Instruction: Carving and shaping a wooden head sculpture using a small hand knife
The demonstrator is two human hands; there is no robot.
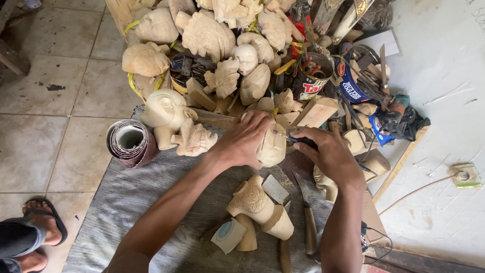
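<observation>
Sandpaper roll: well left of the carved head, lying at the edge of the grey cloth, its hollow end facing up toward the camera.
Pale bust: between the roll and the carved head, with a smaller carved figure just beside it.
Left hand: fingers curled over the top and left side of the carved head, clamping it.
Carved head: unpainted wood, on the cloth at the table's middle; its long axis runs roughly away from the person, the rounded end toward the heap of carvings.
Right hand: just right of the carved head, closed on a dark-handled tool whose thin tip points left and touches the head.
Knife: below and right of the carved head, blade pointing away from the person.
Carved cylinder: directly below the head, lying tilted among offcuts.
Tin can: above and right of the head, holding red-handled tools.
Blue tub: right of the can, packed with upright blades and sticks.
</observation>
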